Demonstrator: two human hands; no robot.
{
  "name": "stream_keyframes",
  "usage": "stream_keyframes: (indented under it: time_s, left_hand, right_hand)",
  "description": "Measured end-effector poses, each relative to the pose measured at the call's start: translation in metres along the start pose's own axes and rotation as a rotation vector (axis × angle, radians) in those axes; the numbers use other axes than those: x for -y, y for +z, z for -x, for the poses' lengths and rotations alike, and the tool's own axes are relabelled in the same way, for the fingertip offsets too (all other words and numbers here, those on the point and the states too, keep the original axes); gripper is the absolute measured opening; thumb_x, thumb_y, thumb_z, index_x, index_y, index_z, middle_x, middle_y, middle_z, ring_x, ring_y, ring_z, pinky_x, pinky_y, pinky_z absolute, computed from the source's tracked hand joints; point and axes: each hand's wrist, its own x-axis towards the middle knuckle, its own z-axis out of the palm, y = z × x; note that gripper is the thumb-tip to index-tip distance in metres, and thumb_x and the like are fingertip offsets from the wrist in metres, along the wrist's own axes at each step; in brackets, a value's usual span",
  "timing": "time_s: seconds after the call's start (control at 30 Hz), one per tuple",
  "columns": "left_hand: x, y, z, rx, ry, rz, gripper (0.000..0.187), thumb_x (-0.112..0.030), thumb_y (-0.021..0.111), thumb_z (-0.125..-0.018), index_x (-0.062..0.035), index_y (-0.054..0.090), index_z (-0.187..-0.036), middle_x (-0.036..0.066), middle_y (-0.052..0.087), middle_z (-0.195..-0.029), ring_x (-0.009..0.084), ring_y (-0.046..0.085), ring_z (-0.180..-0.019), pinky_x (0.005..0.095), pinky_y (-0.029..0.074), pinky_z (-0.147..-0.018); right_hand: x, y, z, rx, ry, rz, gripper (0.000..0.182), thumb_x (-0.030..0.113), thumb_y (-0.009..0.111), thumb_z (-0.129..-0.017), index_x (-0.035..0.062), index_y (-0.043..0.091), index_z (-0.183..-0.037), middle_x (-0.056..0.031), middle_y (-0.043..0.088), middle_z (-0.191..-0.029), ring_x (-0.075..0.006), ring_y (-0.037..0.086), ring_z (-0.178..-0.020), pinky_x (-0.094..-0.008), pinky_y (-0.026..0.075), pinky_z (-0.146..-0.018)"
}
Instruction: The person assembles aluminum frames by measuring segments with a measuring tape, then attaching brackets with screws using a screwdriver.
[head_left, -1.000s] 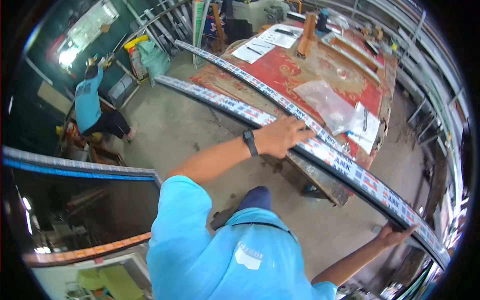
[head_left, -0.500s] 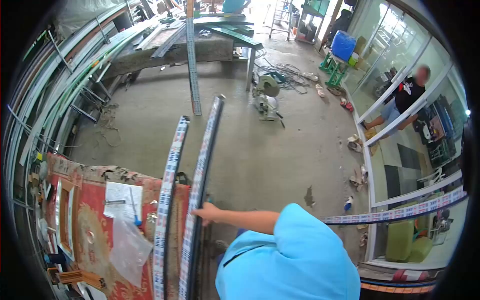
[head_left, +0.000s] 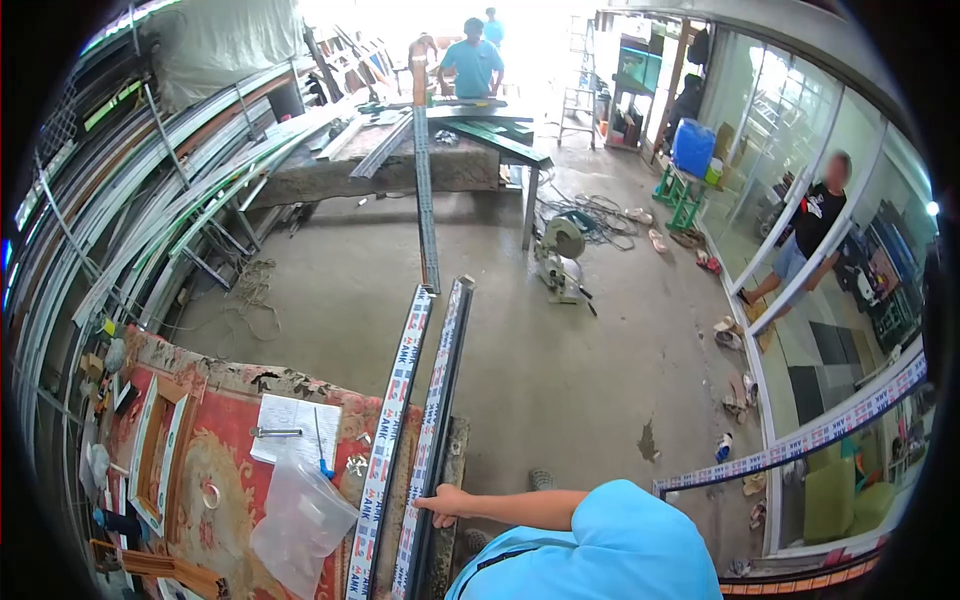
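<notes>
My right hand [head_left: 448, 503] reaches left across the table edge, its fingers closed at the side of a long dark metal profile [head_left: 427, 440]. Printed white protective film with red and blue lettering covers the top of that profile. A second film-covered profile [head_left: 385, 455] lies almost parallel, just to its left. Both extend past the far edge of the table. My left hand is out of view. Left of the profiles are a clear plastic bag [head_left: 295, 525], a white paper [head_left: 285, 420] and a blue-handled screwdriver [head_left: 325, 465].
A red patterned carpet [head_left: 225, 450] covers the table. Ahead, a miter saw [head_left: 563, 255] stands on the floor. Racks of long profiles [head_left: 150, 200] line the left. Another film-covered bar [head_left: 800, 435] spans the right. People are at the far table [head_left: 470, 70] and behind the glass [head_left: 820, 210].
The view has tilted up and shifted, so the table and profiles appear lower and farther right. People at the far table have come into view. My right hand stays at the same profile.
</notes>
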Motion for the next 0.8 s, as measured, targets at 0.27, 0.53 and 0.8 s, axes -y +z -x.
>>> stream_keyframes:
  time_s: [0.27, 0.53, 0.8]
  left_hand:
    - [-0.060, 0.048, -0.152, -0.146, 0.003, 0.055, 0.094, -0.019, 0.086, -0.061, 0.0007, 0.043, -0.142, 0.024, 0.049, -0.133, 0.0457, 0.048, -0.125, 0.0533, 0.041, -0.107]
    - [-0.042, 0.047, -0.125, -0.170, -0.078, 0.055, 0.073, -0.006, 0.074, -0.071, 0.0013, 0.048, -0.139, 0.026, 0.049, -0.129, 0.0483, 0.049, -0.120, 0.0526, 0.044, -0.106]
    - [-0.095, 0.033, -0.124, -0.216, -0.347, -0.039, 0.077, -0.016, 0.083, -0.074, -0.0013, 0.048, -0.141, 0.022, 0.049, -0.137, 0.0449, 0.048, -0.128, 0.0533, 0.043, -0.108]
  right_hand:
    - [-0.016, 0.006, 0.014, 0.259, 0.057, -0.048, 0.060, 0.055, 0.068, -0.098, -0.0046, 0.070, -0.101, -0.0119, 0.071, -0.079, -0.0179, 0.069, -0.063, -0.0287, 0.053, -0.049]
    - [-0.035, -0.123, 0.044, 0.117, -0.107, -0.010, 0.041, 0.042, 0.068, -0.101, 0.0015, 0.071, -0.107, -0.0055, 0.069, -0.083, -0.0150, 0.067, -0.071, -0.0292, 0.053, -0.056]
    - [-0.117, -0.284, 0.064, -0.294, -0.082, 0.062, 0.038, 0.031, 0.071, -0.100, -0.0020, 0.066, -0.117, -0.0067, 0.071, -0.093, -0.0141, 0.066, -0.076, -0.0297, 0.056, -0.068]
